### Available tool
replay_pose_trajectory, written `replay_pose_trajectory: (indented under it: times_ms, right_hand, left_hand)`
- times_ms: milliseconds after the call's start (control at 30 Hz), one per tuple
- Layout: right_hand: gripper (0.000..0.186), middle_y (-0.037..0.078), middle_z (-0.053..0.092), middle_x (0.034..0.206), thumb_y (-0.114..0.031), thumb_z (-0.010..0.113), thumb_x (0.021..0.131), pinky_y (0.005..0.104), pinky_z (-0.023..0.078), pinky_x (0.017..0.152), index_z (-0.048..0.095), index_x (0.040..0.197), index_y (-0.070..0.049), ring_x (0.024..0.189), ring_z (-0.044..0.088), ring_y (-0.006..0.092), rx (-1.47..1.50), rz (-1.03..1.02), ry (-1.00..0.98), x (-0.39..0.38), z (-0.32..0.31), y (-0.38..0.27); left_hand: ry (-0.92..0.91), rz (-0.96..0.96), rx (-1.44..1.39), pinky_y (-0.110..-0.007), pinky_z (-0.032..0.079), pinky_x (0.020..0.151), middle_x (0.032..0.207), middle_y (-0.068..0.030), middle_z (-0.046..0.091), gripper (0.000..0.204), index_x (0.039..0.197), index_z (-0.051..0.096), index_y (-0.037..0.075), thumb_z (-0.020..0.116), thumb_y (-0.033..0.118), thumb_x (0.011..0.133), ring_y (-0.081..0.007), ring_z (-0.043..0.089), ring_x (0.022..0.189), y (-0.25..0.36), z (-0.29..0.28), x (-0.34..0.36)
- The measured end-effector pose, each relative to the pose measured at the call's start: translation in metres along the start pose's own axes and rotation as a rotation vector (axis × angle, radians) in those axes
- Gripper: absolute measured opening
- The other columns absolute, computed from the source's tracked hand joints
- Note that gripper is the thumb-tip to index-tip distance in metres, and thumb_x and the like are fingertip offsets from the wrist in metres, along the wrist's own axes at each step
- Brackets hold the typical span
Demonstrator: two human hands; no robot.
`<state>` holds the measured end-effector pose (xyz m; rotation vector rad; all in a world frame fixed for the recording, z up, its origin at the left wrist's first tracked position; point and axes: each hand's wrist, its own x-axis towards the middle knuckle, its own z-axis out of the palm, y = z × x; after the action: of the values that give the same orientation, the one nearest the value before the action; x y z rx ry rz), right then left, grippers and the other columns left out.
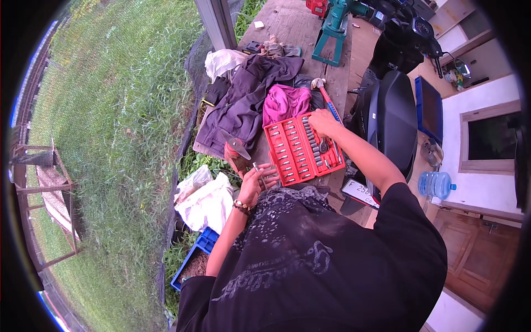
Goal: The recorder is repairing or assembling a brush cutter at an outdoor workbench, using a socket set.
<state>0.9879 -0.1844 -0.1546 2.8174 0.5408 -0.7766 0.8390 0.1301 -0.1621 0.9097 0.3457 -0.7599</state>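
Observation:
A red socket set case (299, 178) lies opened out on the wooden bench in front of me. Rows of small bits fill its left half; sockets, a ratchet (323, 145) and other pieces sit in the right half. My right hand (325, 123) reaches over the case's far right corner, its bent fingers at the end of the socket row; what they pinch, if anything, is hidden. Beside the near left corner, my left hand (257, 181) holds a short, shiny metal rod (255, 166), palm turned up and some fingers loosely extended.
Dark purple clothing (243, 91) and a magenta cloth (285, 102) lie beyond the case, near a hammer (330, 105). A flat metal blade (235, 145) with a red part is left. A motor scooter (395, 110) stands right; a blue crate (188, 266) sits lower left.

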Motion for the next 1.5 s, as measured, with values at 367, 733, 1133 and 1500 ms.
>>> replay_pose_trajectory:
  times_ms: [367, 733, 1133, 1500]
  right_hand:
    - [0.048, 0.015, 0.051, 0.119, 0.004, 0.069, 0.066, 0.0408, 0.049, 0.093, 0.057, 0.112, -0.004, 0.112, 0.056, 0.0357, 0.575, -0.142, 0.376, -0.035, 0.035, 0.004]
    - [0.064, 0.012, 0.053, 0.113, -0.011, 0.077, 0.068, 0.0410, 0.047, 0.094, 0.056, 0.128, -0.006, 0.111, 0.053, 0.0314, 0.437, 0.194, 0.456, -0.065, 0.067, -0.015]
    - [0.087, 0.014, 0.050, 0.120, -0.014, 0.078, 0.067, 0.0404, 0.046, 0.099, 0.041, 0.145, -0.012, 0.120, 0.049, 0.0328, 0.457, 0.196, 0.299, -0.080, 0.064, -0.016]
    - [0.078, 0.008, 0.053, 0.114, -0.019, 0.083, 0.066, 0.0389, 0.043, 0.095, 0.053, 0.138, -0.018, 0.115, 0.051, 0.0267, 0.423, 0.152, 0.311, -0.082, 0.061, -0.008]
  left_hand:
    - [-0.016, -0.028, 0.006, -0.039, 0.056, 0.089, 0.124, -0.0198, 0.061, 0.036, 0.131, 0.048, 0.000, 0.039, 0.021, 0.104, -0.0311, 0.067, 0.104, -0.001, -0.002, 0.008]
    - [-0.018, -0.030, 0.022, -0.039, 0.056, 0.089, 0.123, -0.0199, 0.061, 0.036, 0.130, 0.049, -0.002, 0.040, 0.021, 0.104, -0.0310, 0.067, 0.105, 0.001, 0.000, 0.007]
    - [-0.061, -0.028, 0.010, -0.035, 0.057, 0.085, 0.119, -0.0180, 0.064, 0.034, 0.129, 0.051, -0.002, 0.044, 0.020, 0.103, -0.0274, 0.068, 0.100, -0.001, 0.002, 0.015]
    - [-0.039, -0.041, 0.039, -0.037, 0.055, 0.090, 0.123, -0.0182, 0.061, 0.037, 0.131, 0.049, -0.002, 0.041, 0.021, 0.103, -0.0282, 0.066, 0.105, -0.003, -0.004, 0.010]
